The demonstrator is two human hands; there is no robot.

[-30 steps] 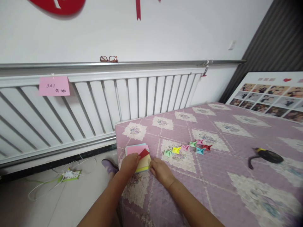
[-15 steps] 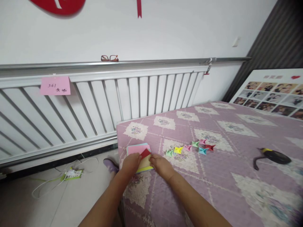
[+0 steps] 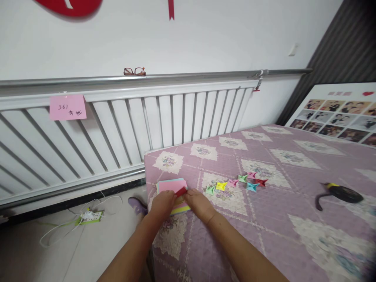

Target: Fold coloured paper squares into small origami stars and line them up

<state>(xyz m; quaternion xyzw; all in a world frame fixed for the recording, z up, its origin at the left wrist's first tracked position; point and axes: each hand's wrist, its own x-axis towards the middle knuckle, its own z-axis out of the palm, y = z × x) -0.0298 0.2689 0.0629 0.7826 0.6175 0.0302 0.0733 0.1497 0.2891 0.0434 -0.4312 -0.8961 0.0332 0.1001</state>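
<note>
Showing red over the stack (image 3: 172,185), the paper (image 3: 181,191) is pinched at its left side by the left hand (image 3: 163,203), at its right by the right hand (image 3: 199,203). Probably light, crisp and easily creased, it wants a gentle hold near the edges. Folded pieces (image 3: 221,186) lie rightward on the cloth (image 3: 279,219).
</note>
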